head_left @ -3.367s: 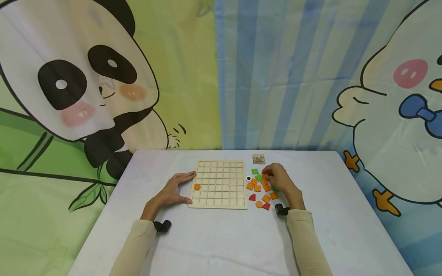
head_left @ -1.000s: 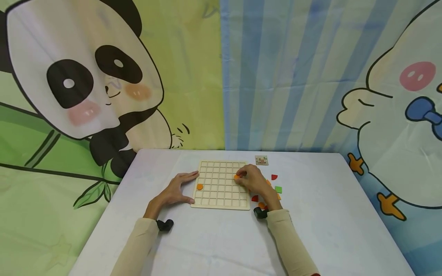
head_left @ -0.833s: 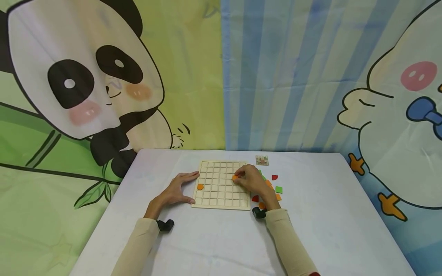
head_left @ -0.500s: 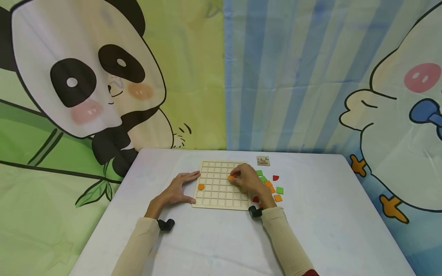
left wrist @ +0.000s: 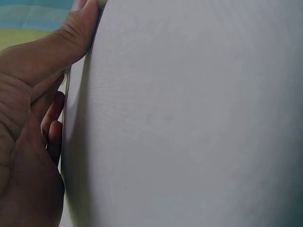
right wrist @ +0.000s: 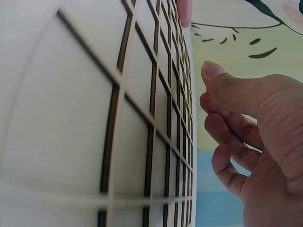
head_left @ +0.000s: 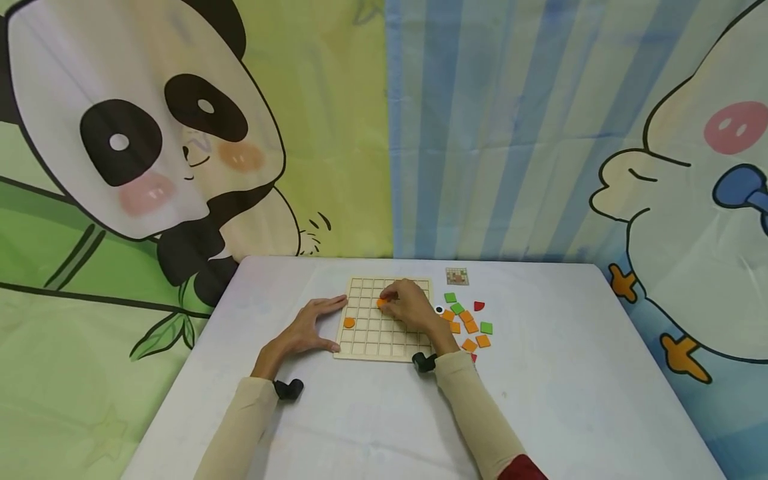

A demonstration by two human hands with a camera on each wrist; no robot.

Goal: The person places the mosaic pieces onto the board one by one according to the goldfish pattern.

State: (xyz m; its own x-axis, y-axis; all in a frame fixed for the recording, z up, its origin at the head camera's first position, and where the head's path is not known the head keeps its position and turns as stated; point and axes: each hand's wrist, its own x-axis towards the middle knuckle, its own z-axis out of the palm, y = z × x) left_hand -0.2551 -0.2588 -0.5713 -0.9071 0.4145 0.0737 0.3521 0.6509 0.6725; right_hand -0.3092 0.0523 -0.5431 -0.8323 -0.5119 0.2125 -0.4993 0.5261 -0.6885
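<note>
A pale wooden grid board (head_left: 372, 338) lies on the white table. My left hand (head_left: 303, 331) is spread along its left edge, fingertips near the upper part and thumb by the lower corner. In one cell near that edge sits an orange disc (head_left: 349, 323). Over the board's upper middle, my right hand (head_left: 414, 308) pinches a small orange piece (head_left: 381, 303) between thumb and fingertips; the fingers partly cover it. The right wrist view shows the right hand (right wrist: 255, 127) just above the grid, its piece mostly hidden. In the left wrist view the thumb (left wrist: 61, 45) touches the edge.
Right of the board are scattered orange squares (head_left: 483, 341), green squares (head_left: 486, 328), red pieces (head_left: 479, 306) and a black-and-white disc (head_left: 439, 310). A small patterned card (head_left: 457, 276) lies behind them. Cartoon-printed curtains (head_left: 336, 133) hang behind the table.
My right hand took an orange piece from the scattered pile and carried it left over the board, most recently from the right columns towards the middle. The left hand stays at the board's edge.
</note>
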